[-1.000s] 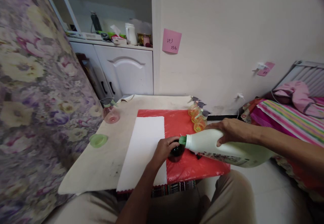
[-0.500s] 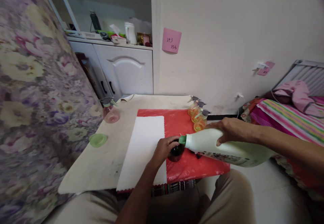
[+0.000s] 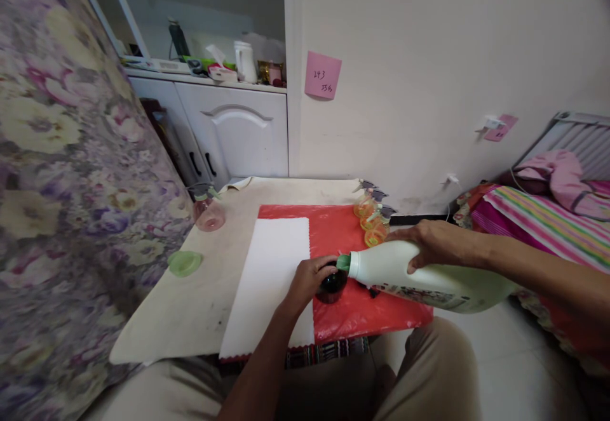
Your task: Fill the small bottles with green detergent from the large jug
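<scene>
Seemingly both hands grip: left (image 3: pixel 309 279) one dark bottle (image 3: pixel 332 286), right (image 3: pixel 436 243) one white jug (image 3: pixel 424 278)

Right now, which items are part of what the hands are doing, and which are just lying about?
In use:
- left hand on small dark bottle
- right hand tipping white jug, spout at the bottle
- red sheet under them

Lying about:
- orange spray bottles
- pink spray bottle
- green lid
- white cloth
</scene>
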Demonstrator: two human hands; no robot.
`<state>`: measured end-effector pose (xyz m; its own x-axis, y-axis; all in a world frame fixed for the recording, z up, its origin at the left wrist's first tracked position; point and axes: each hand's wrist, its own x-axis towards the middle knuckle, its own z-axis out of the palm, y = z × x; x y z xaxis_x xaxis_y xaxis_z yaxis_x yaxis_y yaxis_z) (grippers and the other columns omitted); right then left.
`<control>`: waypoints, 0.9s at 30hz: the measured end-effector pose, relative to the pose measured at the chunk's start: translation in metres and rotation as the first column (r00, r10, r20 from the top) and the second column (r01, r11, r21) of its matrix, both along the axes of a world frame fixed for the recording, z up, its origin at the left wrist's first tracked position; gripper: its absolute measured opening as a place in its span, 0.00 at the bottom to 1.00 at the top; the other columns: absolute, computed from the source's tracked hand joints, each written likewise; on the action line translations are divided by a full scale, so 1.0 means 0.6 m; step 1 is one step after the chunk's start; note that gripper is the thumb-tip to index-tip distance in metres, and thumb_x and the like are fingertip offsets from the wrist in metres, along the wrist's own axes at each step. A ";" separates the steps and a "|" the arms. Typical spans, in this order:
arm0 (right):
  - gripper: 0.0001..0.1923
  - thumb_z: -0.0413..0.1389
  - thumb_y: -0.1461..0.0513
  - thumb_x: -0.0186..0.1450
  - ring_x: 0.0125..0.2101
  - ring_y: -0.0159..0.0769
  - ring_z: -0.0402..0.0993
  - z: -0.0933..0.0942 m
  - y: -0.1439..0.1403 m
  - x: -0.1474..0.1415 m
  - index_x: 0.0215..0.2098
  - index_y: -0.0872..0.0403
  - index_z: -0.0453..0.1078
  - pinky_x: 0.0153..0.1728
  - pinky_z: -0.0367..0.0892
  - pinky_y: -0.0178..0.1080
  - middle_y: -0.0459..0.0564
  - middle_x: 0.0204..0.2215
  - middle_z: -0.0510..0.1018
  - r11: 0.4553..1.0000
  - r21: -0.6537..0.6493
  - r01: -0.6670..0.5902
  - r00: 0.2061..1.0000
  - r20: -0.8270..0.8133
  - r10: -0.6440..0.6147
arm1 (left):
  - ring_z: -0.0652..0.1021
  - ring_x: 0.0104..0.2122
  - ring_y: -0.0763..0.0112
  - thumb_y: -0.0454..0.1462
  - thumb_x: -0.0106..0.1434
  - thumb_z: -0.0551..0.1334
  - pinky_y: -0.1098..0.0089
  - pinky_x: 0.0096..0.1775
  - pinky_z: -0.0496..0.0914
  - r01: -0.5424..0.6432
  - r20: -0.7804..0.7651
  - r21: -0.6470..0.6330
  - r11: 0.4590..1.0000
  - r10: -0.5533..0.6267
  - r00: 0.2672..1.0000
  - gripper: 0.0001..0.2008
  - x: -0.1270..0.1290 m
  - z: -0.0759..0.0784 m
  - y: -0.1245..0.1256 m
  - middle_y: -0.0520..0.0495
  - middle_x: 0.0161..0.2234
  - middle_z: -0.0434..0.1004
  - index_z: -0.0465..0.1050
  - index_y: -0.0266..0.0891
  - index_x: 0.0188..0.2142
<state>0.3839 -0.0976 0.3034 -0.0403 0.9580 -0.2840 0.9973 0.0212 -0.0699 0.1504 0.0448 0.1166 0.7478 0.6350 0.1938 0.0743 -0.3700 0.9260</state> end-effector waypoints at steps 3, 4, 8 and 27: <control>0.31 0.63 0.55 0.53 0.36 0.47 0.77 -0.001 0.000 0.002 0.54 0.42 0.67 0.33 0.65 0.39 0.47 0.36 0.81 1.000 0.003 -0.014 1.000 -0.007 0.014 | 0.78 0.44 0.65 0.40 0.60 0.59 0.69 0.48 0.69 0.004 0.007 0.005 1.000 -0.004 1.000 0.14 -0.001 0.000 -0.001 0.53 0.44 0.81 0.77 0.45 0.44; 0.30 0.63 0.55 0.53 0.36 0.47 0.77 -0.001 0.000 0.003 0.54 0.42 0.67 0.33 0.66 0.39 0.47 0.36 0.81 1.000 0.005 -0.018 1.000 -0.011 0.018 | 0.78 0.44 0.65 0.40 0.60 0.59 0.70 0.48 0.69 0.005 0.009 0.007 1.000 -0.005 1.000 0.14 -0.001 0.001 -0.001 0.53 0.44 0.81 0.77 0.45 0.44; 0.30 0.63 0.55 0.53 0.36 0.46 0.77 0.001 0.000 0.003 0.54 0.43 0.67 0.34 0.66 0.39 0.47 0.36 0.81 1.000 0.005 -0.015 1.000 -0.020 0.015 | 0.78 0.44 0.66 0.40 0.60 0.59 0.70 0.48 0.69 0.002 0.013 0.005 1.000 -0.002 1.000 0.14 -0.001 0.004 -0.002 0.53 0.44 0.81 0.77 0.46 0.45; 0.28 0.63 0.55 0.53 0.37 0.47 0.77 0.004 -0.001 0.001 0.52 0.44 0.69 0.35 0.67 0.39 0.47 0.37 0.81 1.000 0.004 -0.025 0.999 -0.040 0.025 | 0.79 0.44 0.65 0.40 0.60 0.60 0.69 0.48 0.69 0.003 0.017 -0.014 1.000 -0.003 1.000 0.14 -0.001 0.000 0.000 0.54 0.44 0.81 0.77 0.46 0.45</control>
